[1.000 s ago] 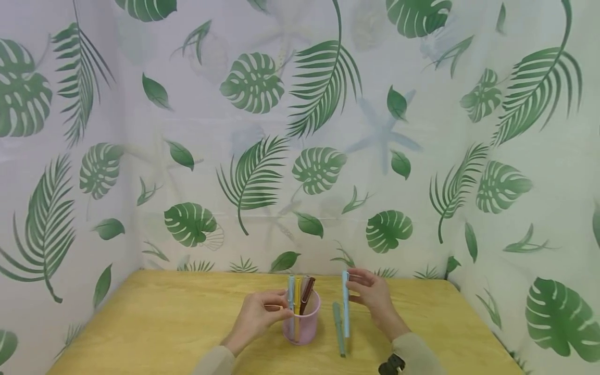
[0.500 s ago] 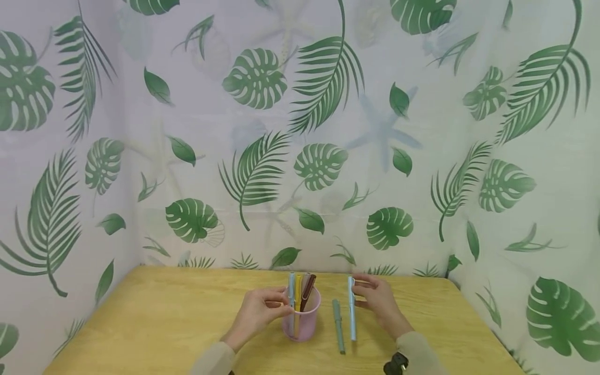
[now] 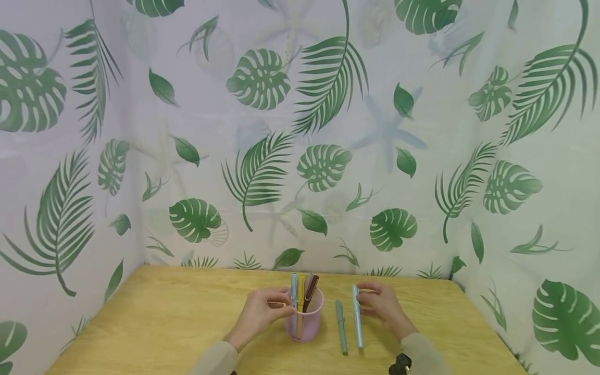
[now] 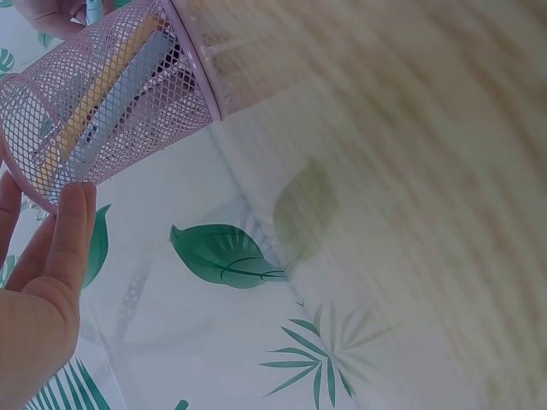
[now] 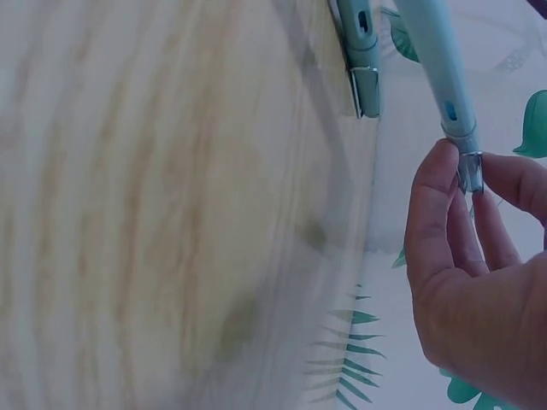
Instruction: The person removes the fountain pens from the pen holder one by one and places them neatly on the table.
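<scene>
A pink mesh pen holder (image 3: pixel 310 328) stands upright on the table, and my left hand (image 3: pixel 258 315) pinches its rim from the left. Inside it lean a light blue pen (image 3: pixel 294 286), a yellow pen (image 3: pixel 301 291), a dark brown pen (image 3: pixel 310 294) and a greyish one. The left wrist view shows fingertips (image 4: pixel 75 201) at the rim. My right hand (image 3: pixel 386 311) pinches another light blue pen (image 3: pixel 358 325) by its cap end, thumb and fingers round the clip in the right wrist view. Just left of that pen, a green pen (image 3: pixel 341 328) lies on the table.
The wooden table (image 3: pixel 187 312) reaches back to a white curtain (image 3: pixel 328 198) printed with green leaves, which also encloses both sides. A dark watch (image 3: pixel 400 363) sits at my right sleeve.
My right hand has moved slightly right and down with the light blue pen, lowering it beside the green pen. My left hand stays on the pen holder's rim.
</scene>
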`<state>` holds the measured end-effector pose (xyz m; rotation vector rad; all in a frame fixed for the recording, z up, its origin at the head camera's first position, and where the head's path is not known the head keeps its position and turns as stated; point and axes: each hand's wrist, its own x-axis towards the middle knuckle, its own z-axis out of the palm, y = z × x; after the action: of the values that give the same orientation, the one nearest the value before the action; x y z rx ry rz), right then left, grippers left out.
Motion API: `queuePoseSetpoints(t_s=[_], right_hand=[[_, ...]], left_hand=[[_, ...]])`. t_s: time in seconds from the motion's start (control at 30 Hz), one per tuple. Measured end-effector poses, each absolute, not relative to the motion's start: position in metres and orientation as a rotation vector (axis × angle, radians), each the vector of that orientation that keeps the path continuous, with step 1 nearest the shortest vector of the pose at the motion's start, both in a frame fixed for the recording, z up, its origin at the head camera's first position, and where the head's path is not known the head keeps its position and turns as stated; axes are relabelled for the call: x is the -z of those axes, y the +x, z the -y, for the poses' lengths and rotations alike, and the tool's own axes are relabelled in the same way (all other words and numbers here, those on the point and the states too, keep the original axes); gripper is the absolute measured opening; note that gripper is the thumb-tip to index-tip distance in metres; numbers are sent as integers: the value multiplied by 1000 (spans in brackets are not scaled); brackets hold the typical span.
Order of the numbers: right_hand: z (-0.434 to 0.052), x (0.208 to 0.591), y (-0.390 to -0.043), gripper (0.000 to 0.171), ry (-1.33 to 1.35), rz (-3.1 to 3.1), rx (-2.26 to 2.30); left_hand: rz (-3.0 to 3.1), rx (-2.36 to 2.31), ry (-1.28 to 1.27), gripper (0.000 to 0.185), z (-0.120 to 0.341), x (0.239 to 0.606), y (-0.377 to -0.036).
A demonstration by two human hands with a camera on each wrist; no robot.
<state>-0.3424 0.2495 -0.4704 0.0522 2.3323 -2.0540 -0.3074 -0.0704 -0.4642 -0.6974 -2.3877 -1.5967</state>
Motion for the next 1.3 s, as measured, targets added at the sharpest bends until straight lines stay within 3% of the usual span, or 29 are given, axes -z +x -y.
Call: queuePoseSetpoints(t_s=[1.3], right_hand=[[-245, 483, -354, 34, 151, -2371, 1811]], left_hand=[[2404, 1599, -678, 12, 70, 464, -309]])
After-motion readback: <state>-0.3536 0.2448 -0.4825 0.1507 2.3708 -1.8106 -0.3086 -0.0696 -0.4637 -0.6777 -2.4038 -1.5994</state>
